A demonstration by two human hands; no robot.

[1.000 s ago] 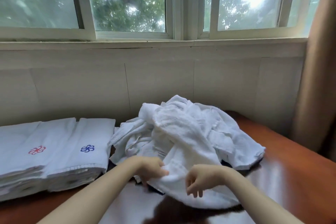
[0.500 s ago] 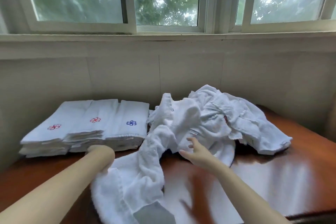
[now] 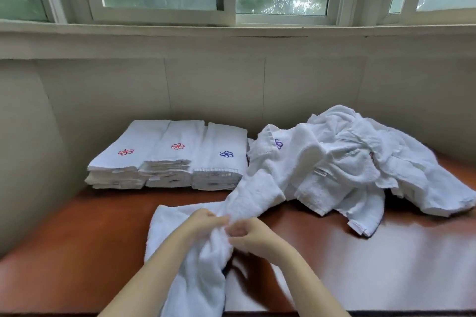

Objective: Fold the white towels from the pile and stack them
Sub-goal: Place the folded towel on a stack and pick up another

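Wooden table (image 3: 77, 239) carries the loose pile (image 3: 360, 162) right, folded stacks (image 3: 167, 162) left. One towel (image 3: 201, 273) trails from the pile to the front edge, bunched; left hand (image 3: 203, 224) and right hand (image 3: 248, 235) pinch it, fingers curled. Next, likely: find corners, spread flat.

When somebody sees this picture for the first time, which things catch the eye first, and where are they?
At the near centre, the left hand and right hand grip a white towel that trails to the crumpled towel pile at the right rear of the wooden table. At the left rear stand three folded towel stacks, two with red flower emblems, one with blue.
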